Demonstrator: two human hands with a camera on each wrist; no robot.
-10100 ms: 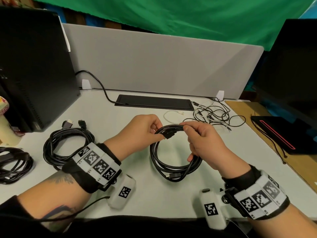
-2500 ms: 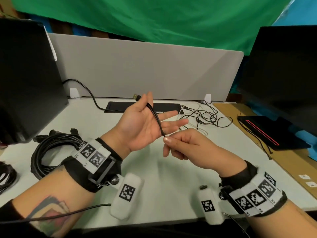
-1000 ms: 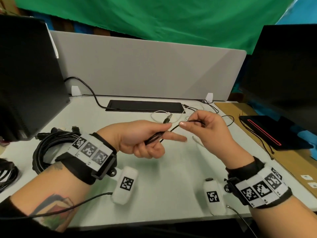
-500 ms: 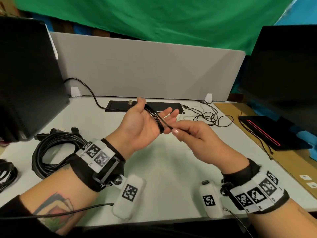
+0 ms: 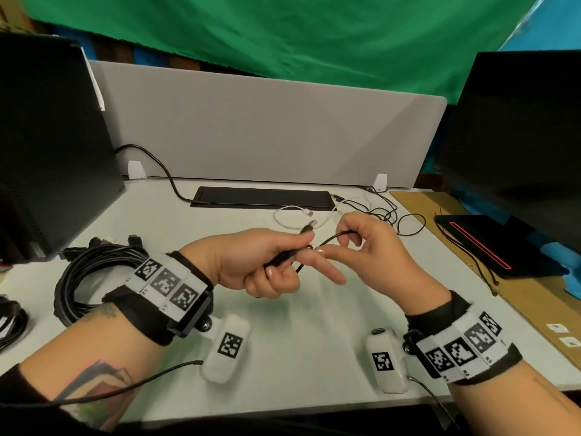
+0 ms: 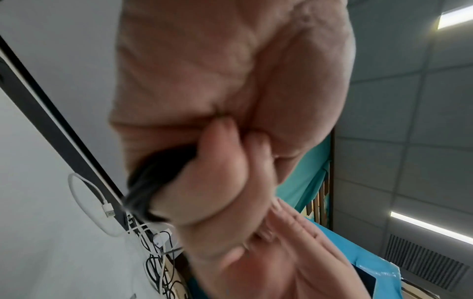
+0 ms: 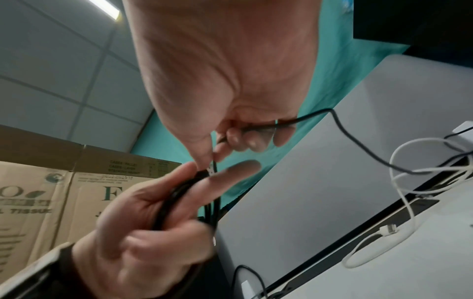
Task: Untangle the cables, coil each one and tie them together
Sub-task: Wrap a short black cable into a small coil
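My left hand (image 5: 276, 262) is turned palm down above the desk and grips several short loops of a thin black cable (image 5: 283, 258), whose plug (image 5: 306, 228) sticks out past the thumb. In the left wrist view the curled fingers (image 6: 217, 182) close over the dark cable bundle (image 6: 158, 176). My right hand (image 5: 355, 243) pinches the free run of that cable (image 5: 336, 236) just right of the left hand; the right wrist view shows the strand (image 7: 314, 115) leaving its fingers toward the desk. A tangle of thin black and white cables (image 5: 374, 209) lies at the back right.
Coiled thick black cables (image 5: 91, 278) lie at the left, another coil (image 5: 9, 322) at the far left edge. A black cable tray (image 5: 261, 198) runs along the grey divider (image 5: 267, 133). Dark monitors (image 5: 47, 146) (image 5: 518, 146) flank the desk. A black pad (image 5: 490, 247) sits at right.
My left hand has rolled from palm up to palm down and closed on the cable loops. My right hand has carried the free strand up and to the right.
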